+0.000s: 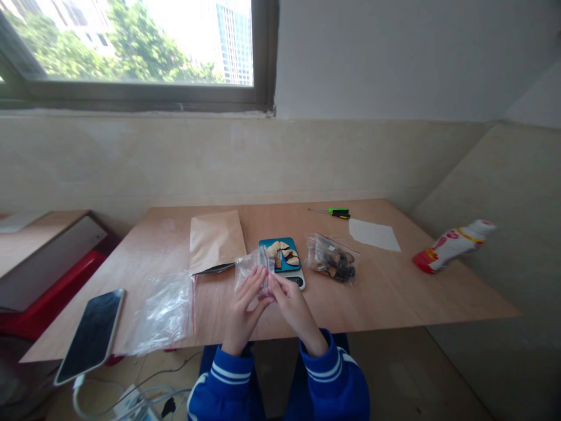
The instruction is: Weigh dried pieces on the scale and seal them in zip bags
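Note:
A small clear zip bag (249, 266) with a red-lined seal is between my two hands, over the front left of a small digital scale (300, 279). My left hand (248, 298) has its fingers against the bag. With thumb and fingers pinched, my right hand (289, 298) grips the bag at its seal edge. Pale curved slices with dark edges (289, 255) lie on the scale's blue-green platform, partly hidden behind the bag. To the right of the scale lies another zip bag (335, 258), holding dark brown pieces.
Left of the scale lies a brown paper pouch (217, 240); nearer me are clear zip bags (164, 313) and a plugged-in phone (92, 333) overhanging the table edge. Screwdrivers (337, 212) and white paper (374, 234) lie at the back right. A white-and-red bottle (451, 247) stands at the far right.

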Tool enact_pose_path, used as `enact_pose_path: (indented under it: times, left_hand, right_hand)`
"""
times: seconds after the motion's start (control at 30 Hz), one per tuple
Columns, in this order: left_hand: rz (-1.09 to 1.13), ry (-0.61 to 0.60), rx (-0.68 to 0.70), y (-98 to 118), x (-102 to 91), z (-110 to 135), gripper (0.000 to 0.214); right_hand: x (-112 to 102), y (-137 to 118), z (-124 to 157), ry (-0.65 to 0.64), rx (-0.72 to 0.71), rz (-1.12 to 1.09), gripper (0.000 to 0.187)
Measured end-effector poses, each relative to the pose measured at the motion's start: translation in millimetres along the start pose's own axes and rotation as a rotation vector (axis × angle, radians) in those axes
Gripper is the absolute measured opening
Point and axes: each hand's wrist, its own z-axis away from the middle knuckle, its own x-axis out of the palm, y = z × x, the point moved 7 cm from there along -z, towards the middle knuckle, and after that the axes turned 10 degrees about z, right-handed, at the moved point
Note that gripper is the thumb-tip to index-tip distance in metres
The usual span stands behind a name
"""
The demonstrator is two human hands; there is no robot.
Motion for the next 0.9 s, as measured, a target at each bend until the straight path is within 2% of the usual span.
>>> enact_pose_path:
  times: [0.1,0.17,0.23,0.3,0.4,0.43,0.5,0.6,0.67,0.77,0.9]
  left_hand:
    - [-0.002,0.057,0.007,-6.6,-5.0,6.0,0.042]
    - [0.024,0.101,-0.018,-7.2,-10.9,5.3,0.036]
    - [0.057,0.226,-0.096,-6.5,-22.0,0.3,0.032]
    - [0.088,0.377,-0.192,-3.9,-33.2,-7.9,0.032]
    - [0.107,0.453,-0.249,5.6,-39.4,-27.2,0.033]
    - [0.112,0.461,-0.250,8.3,-40.9,-32.9,0.035]
    - [0.105,0.467,-0.279,8.8,-44.8,-38.6,0.039]
    - [0.062,0.494,-0.396,-1.1,-52.7,-30.4,0.044]
    - [0.042,0.511,-0.475,-9.0,-56.1,-19.4,0.046]
    - [0.070,0.497,-0.518,-15.6,-53.6,-8.6,0.046]
    - [0.114,0.475,-0.519,-19.7,-47.5,-5.5,0.047]
  right_hand:
    - [-0.1,6.0,-2.4,0.007,-0.017,0.033,0.049]
    - [-9.3,15.1,-5.7,0.052,0.010,0.062,0.052]
    - [-23.6,23.7,-9.3,0.091,0.063,0.096,0.058]
    - [-35.2,27.5,-13.3,0.048,0.115,0.118,0.063]
    - [-49.1,21.1,-21.4,-0.055,0.091,0.182,0.059]
    - [-56.3,17.8,-25.3,-0.033,0.052,0.222,0.056]
    - [-75.5,15.3,-33.7,0.114,-0.033,0.353,0.049]
    - [-95.5,28.0,-43.4,0.329,-0.126,0.650,0.044]
    - [-95.5,45.2,-48.8,0.345,-0.161,0.809,0.045]
    - [-88.5,68.4,-52.3,0.322,-0.162,0.911,0.047]
    - [-83.8,75.8,-50.0,0.365,-0.081,0.969,0.041]
